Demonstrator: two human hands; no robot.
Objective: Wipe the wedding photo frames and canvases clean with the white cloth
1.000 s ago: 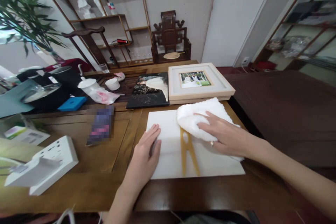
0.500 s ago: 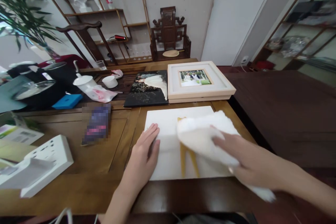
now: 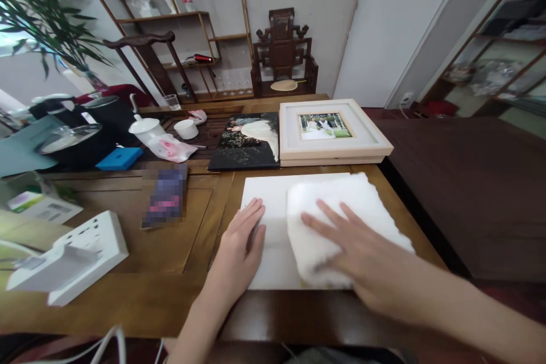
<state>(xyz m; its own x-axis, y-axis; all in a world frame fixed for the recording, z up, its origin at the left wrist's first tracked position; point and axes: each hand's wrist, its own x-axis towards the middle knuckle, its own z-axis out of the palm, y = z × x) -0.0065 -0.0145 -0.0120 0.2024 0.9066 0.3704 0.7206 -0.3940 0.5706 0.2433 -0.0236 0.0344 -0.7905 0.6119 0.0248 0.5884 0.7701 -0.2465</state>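
A flat white board (image 3: pixel 273 239) lies near the front edge of the wooden table. My left hand (image 3: pixel 242 239) rests on the board's left edge with its fingers stretched out, holding nothing. Over the board's right part is spread a fluffy white cloth (image 3: pixel 354 193), which reaches past the right edge. Flat on top of this cloth lies my right hand (image 3: pixel 347 233), fingers spread and slightly blurred. The cloth hides the yellow strips on the board, apart from a trace of yellow at its lower edge.
Behind the board, a light wooden picture frame (image 3: pixel 336 151) stands beside a dark photo panel (image 3: pixel 234 153). A white power strip (image 3: pixel 96 256) and a pixelated purple item (image 3: pixel 165 196) lie to the left. Farther back are a white cup (image 3: pixel 186 129) and a blue box (image 3: pixel 119 158).
My right hand has lowered the bunched cloth and now presses it flat, covering the yellow strips. My left hand stays on the board's edge. The view has shifted slightly.
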